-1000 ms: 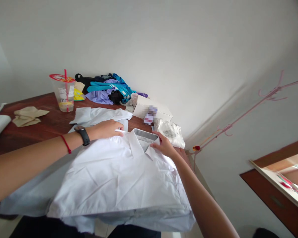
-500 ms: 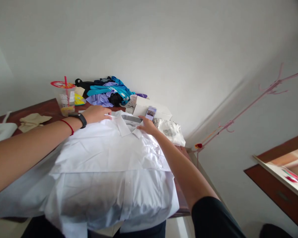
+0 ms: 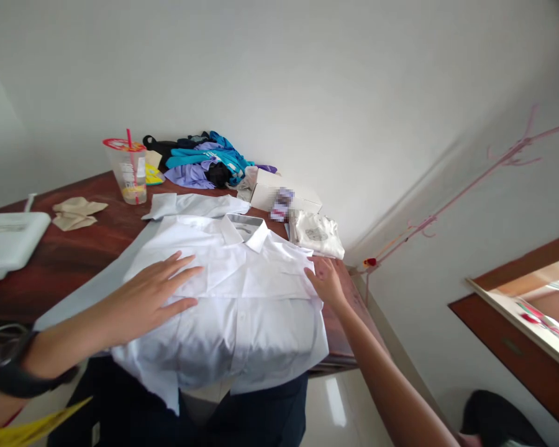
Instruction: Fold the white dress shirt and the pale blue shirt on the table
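White shirt point(image 3: 242, 267), head view: lies on the surface point(image 3: 112, 239) beneath the left hand point(image 3: 156, 288), which is spread, gripping nothing; right hand point(image 3: 328, 285), thumb apart at the shirt's edge, also appears free. Smoothing judged best with flat palms, outward.

Honestly, no actual words or numbers can be made out for sure here. Some white lettering point(image 3: 127, 169) and a pale label point(image 3: 141, 167) can be spotted on the cup point(image 3: 130, 179), but they're too blurry to be read, and the faint grey print point(image 3: 4, 228) on the white device point(image 3: 16, 242) is lost too.
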Tool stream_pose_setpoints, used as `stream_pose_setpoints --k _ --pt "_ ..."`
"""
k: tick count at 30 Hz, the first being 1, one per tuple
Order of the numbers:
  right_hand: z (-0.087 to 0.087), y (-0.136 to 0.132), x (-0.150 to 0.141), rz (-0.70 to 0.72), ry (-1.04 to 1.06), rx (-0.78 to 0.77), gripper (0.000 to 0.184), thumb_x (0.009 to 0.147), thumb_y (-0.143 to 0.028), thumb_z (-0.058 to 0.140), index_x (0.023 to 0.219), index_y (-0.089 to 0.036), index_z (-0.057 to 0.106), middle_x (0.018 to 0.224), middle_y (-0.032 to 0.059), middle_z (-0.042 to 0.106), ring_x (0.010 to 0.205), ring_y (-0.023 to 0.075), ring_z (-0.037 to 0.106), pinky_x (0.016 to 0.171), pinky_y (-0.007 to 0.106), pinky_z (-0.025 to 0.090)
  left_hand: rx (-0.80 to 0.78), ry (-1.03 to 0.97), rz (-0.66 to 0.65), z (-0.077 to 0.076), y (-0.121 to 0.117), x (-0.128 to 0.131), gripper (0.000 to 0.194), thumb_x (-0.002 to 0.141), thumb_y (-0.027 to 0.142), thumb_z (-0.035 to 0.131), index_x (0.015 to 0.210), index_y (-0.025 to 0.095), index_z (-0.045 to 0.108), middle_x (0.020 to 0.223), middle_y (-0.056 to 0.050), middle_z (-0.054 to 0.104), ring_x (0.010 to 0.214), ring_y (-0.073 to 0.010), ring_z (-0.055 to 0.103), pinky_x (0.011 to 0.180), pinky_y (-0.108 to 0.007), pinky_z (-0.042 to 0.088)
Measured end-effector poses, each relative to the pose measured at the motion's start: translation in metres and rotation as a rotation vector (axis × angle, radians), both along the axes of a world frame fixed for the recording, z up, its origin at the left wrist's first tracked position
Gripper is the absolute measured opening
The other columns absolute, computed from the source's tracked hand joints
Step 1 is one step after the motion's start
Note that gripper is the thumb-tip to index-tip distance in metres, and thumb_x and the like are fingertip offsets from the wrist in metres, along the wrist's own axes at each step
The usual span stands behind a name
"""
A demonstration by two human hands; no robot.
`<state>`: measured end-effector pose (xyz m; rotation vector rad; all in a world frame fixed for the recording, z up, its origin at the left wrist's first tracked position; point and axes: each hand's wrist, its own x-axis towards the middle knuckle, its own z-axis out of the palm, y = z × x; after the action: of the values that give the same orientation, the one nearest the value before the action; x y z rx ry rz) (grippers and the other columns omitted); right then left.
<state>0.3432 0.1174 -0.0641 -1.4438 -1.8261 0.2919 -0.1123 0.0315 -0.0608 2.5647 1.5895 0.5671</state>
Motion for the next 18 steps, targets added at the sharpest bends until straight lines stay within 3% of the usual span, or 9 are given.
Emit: stream_pose_setpoints --k 2,5,10,13,15,18 --pt "-0.007 -0.029 0.018 -0.066 0.197 -0.141 0.040 0.083 -0.048 0.069 0.111 -0.019 0.070 0.114 0.0135 0.070 0.105 0.0311 0.066 0.094 0.049 0.053 0.004 0.000 -0.005 -0.018 -0.025 0.002 0.062 0.095 0.065 0.049 0.152 0.038 0.052 0.165 0.000 0.038 0.155 -0.0301 0.030 0.124 -0.050 0.030" --pt "-0.009 -0.067 0.030 -0.032 0.477 -0.412 0.050 0.077 -0.055 0.076 0.111 -0.018 0.069 0.101 0.0102 0.074 0.089 0.0266 0.071 0.077 0.040 0.058 -0.014 0.022 0.000 -0.037 -0.046 0.010 0.063 0.096 0.062 0.048 0.155 0.040 0.046 0.167 0.001 0.033 0.155 -0.0334 0.029 0.123 -0.056 0.030" --pt "-0.007 -0.101 0.027 -0.031 0.537 -0.613 0.065 0.072 -0.053 0.082 0.124 -0.023 0.059 0.078 -0.0005 0.070 0.066 0.0209 0.068 0.054 0.030 0.054 0.019 0.067 0.050 -0.049 -0.051 0.020 0.068 0.092 0.061 0.052 0.155 0.036 0.048 0.166 -0.005 0.035 0.154 -0.0412 0.028 0.121 -0.066 0.027" --pt "-0.013 -0.110 0.024 -0.024 0.520 -0.609 0.081 0.071 -0.051 0.083 0.138 -0.023 0.046 0.065 -0.0060 0.064 0.056 0.0187 0.063 0.047 0.027 0.048 0.018 0.024 0.110 -0.042 -0.054 0.036 0.068 0.090 0.060 0.056 0.152 0.032 0.054 0.164 -0.008 0.040 0.153 -0.0453 0.027 0.119 -0.070 0.027" --pt "-0.017 -0.114 0.022 -0.024 0.541 -0.582 0.085 0.073 -0.052 0.082 0.142 -0.022 0.043 0.063 -0.0065 0.062 0.054 0.0188 0.061 0.045 0.026 0.046 -0.055 -0.067 0.090 -0.028 -0.059 0.058 0.066 0.090 0.059 0.058 0.149 0.031 0.057 0.163 -0.008 0.041 0.154 -0.0452 0.025 0.120 -0.068 0.027" --pt "-0.019 -0.115 0.022 -0.080 0.614 -0.588 0.075 0.077 -0.053 0.079 0.138 -0.024 0.048 0.070 -0.0019 0.067 0.056 0.0198 0.064 0.045 0.027 0.048 -0.305 -0.339 -0.111 0.003 -0.071 0.106 0.058 0.092 0.057 0.060 0.147 0.037 0.058 0.161 -0.001 0.045 0.154 -0.0371 0.029 0.125 -0.058 0.026"
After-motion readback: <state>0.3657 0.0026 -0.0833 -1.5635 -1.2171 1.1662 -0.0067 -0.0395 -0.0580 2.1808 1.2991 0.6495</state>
